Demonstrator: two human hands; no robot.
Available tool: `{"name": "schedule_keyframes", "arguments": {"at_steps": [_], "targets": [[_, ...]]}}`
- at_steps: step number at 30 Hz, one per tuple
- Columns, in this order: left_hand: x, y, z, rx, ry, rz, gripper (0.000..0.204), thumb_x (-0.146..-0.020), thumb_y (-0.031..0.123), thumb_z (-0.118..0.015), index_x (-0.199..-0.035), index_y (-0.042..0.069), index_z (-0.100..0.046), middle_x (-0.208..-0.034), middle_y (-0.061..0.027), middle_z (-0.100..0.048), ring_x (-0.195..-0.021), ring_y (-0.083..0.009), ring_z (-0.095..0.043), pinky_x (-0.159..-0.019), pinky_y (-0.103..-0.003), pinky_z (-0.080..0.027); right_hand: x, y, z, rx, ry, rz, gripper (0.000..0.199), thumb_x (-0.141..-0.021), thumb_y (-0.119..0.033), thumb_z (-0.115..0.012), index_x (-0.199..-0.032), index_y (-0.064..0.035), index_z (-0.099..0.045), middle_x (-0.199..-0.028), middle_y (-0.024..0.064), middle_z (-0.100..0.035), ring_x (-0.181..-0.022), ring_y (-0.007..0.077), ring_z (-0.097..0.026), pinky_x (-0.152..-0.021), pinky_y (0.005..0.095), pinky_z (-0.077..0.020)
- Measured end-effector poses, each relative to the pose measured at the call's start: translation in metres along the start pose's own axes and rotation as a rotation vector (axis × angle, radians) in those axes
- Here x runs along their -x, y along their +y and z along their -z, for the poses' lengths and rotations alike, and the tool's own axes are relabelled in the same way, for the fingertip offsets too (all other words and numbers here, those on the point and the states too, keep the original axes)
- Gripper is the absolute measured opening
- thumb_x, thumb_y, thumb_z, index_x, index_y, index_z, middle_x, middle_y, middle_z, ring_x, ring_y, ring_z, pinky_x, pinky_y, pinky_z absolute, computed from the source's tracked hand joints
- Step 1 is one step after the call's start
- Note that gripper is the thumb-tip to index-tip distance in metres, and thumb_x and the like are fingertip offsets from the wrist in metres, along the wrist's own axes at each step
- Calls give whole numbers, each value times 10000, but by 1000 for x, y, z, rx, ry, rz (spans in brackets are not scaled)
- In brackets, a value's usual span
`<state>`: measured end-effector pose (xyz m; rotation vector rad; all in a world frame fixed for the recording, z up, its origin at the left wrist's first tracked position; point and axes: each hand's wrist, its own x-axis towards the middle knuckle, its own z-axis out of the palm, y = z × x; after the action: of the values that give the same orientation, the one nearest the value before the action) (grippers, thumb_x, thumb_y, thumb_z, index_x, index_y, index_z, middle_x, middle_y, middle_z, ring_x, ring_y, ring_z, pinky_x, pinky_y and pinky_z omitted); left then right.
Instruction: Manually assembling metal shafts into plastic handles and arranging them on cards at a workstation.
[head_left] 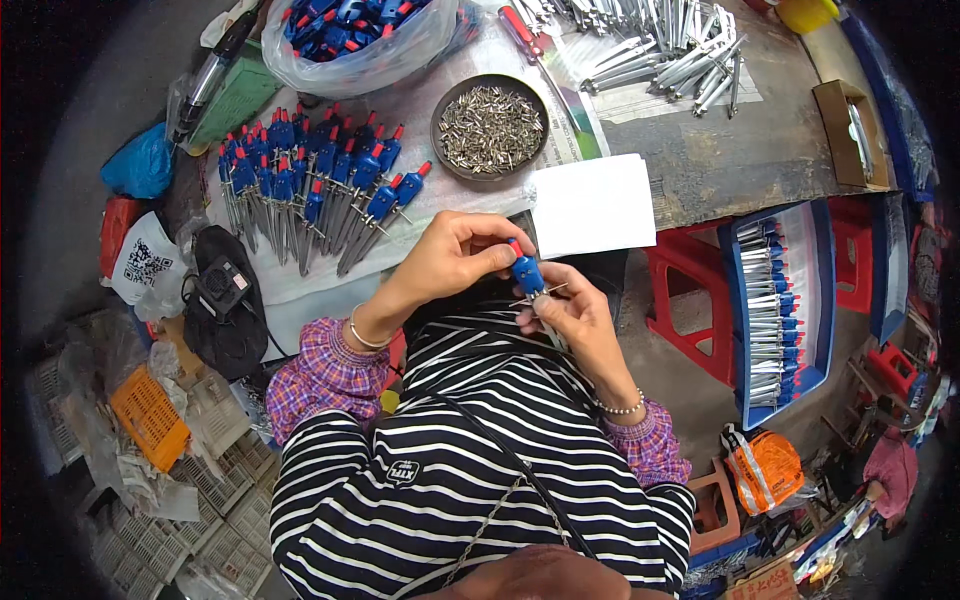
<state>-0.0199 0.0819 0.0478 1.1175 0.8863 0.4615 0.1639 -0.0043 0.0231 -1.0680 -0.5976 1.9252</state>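
Close to my body I hold a small tool with a blue body [527, 274], a red tip and thin metal rods sticking out sideways. The fingers of my left hand [450, 262] are closed in a pinch on its red tip. My right hand [578, 318] grips it lower down, thumb across the metal part under the blue body; its lower end is mostly hidden by that hand. Beyond my left hand lies a pile of similar blue-and-red tools [310, 180] with long metal shafts. A round dark dish [437, 125] full of small metal pins stands past my hands.
A plastic bag [375, 70] of blue and red parts sits at the far left. A screwdriver [540, 65], a white paper [594, 208] and loose metal pieces [690, 55] lie on the table. At right, a blue tray [741, 330] of tools rests by a red stool [690, 300].
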Motion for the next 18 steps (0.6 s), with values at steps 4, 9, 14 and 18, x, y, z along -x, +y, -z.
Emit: {"name": "schedule_keyframes", "arguments": {"at_steps": [4, 9, 14, 18], "targets": [[2, -4, -7, -180, 12, -112, 138, -844, 17, -575, -952, -48, -632, -896, -71, -611, -783, -105, -587, -674, -214, -470, -2, -6, -3, 5, 19, 0, 326, -873, -75, -573, -1158, 69, -507, -897, 126, -636, -709, 140, -631, -636, 225, -529], [6, 2, -11, -273, 12, -118, 137, -817, -32, -568, -932, -47, -641, -885, -84, -605, -774, -103, -582, -660, -208, -467, 0, -7, -5, 80, 79, -7, 264, -853, -67, -578, -1076, 75, -579, -822, 110, -655, -621, 90, -582, -555, 188, -468], [6, 1, -15, -299, 7, -285, 151, -738, -57, -601, -874, -32, -662, -786, -93, -630, -723, -145, -595, -625, -240, -458, 3, 1, -7, 199, 117, 156, 229, -842, -70, -574, -1022, 65, -615, -737, 77, -649, -519, 32, -485, -461, 154, -368], [7, 4, -17, -337, 13, -290, 159, -712, -61, -606, -855, -31, -667, -770, -98, -637, -704, -164, -599, -625, -254, -460, 4, 1, -8, 169, 120, 148, 204, -834, -65, -567, -985, 61, -623, -689, 61, -621, -489, 23, -438, -430, 153, -322]]}}
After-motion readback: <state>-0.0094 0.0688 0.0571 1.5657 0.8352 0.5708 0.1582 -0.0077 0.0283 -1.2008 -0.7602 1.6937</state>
